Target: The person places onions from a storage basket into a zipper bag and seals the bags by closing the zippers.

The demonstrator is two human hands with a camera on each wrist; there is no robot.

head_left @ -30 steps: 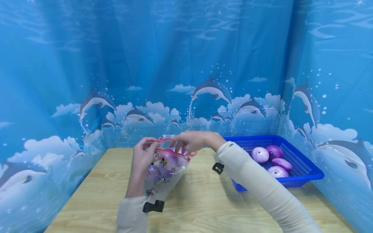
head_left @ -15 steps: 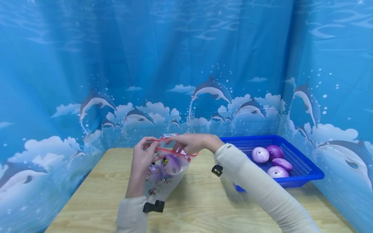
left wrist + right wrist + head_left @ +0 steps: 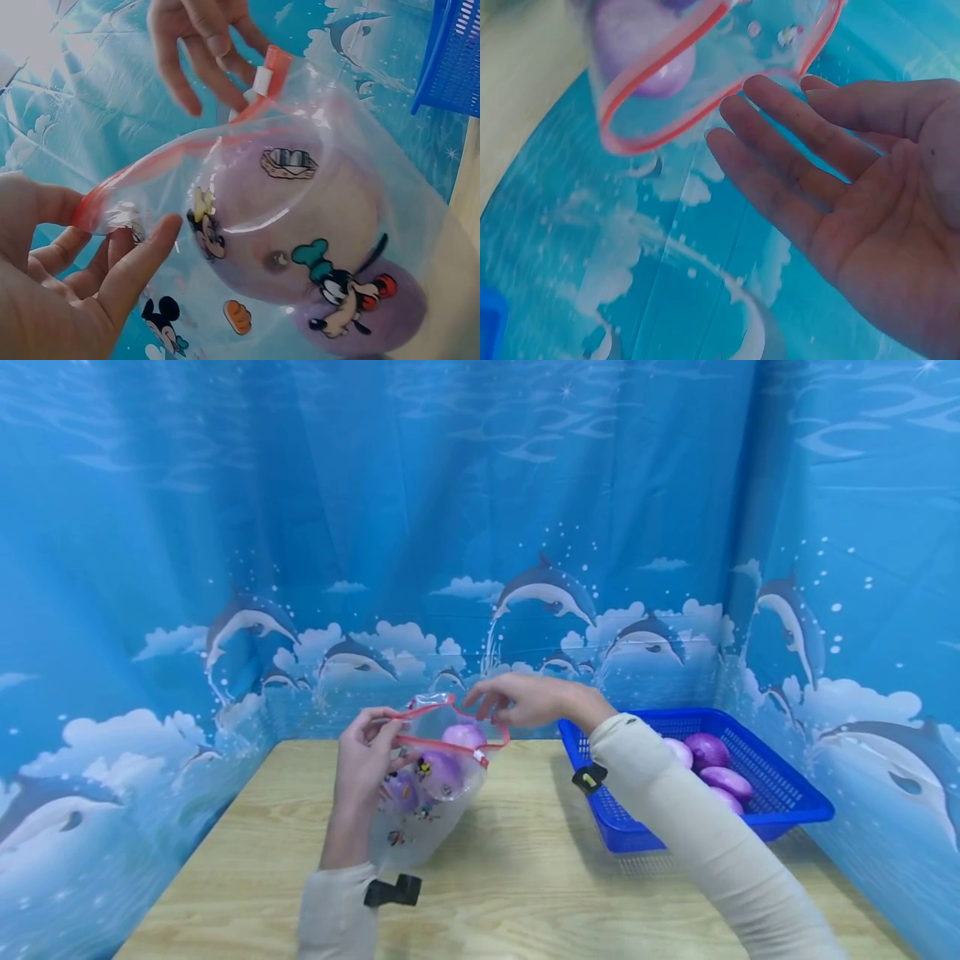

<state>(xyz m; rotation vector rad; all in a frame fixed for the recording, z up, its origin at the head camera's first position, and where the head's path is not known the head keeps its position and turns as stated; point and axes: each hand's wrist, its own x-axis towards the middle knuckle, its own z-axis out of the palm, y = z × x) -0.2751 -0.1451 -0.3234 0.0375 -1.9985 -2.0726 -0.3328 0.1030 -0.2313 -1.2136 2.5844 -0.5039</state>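
Note:
My left hand [image 3: 365, 768] pinches the red zip rim of a clear zip bag [image 3: 412, 847] printed with cartoon figures. In the left wrist view, thumb and fingers grip one end of that rim. Several purple onions [image 3: 441, 774] lie inside the bag, one near its mouth, which gapes. Over the far right side of the mouth is my right hand [image 3: 528, 700]. It holds nothing, and its fingers are extended in the right wrist view, close to the red rim [image 3: 667, 139]. Whether those fingertips touch the rim, I cannot tell.
A blue plastic basket [image 3: 795, 812] stands on the right of the wooden table [image 3: 517, 893]. Several purple onions [image 3: 705, 749] sit in it, partly hidden by my right sleeve. A blue dolphin-print curtain [image 3: 480, 527] hangs behind and on both sides.
My right hand has come up out of the bag mouth and moved right, leaving an onion showing near the opening. The mouth has widened. My left hand has kept its grip on the rim.

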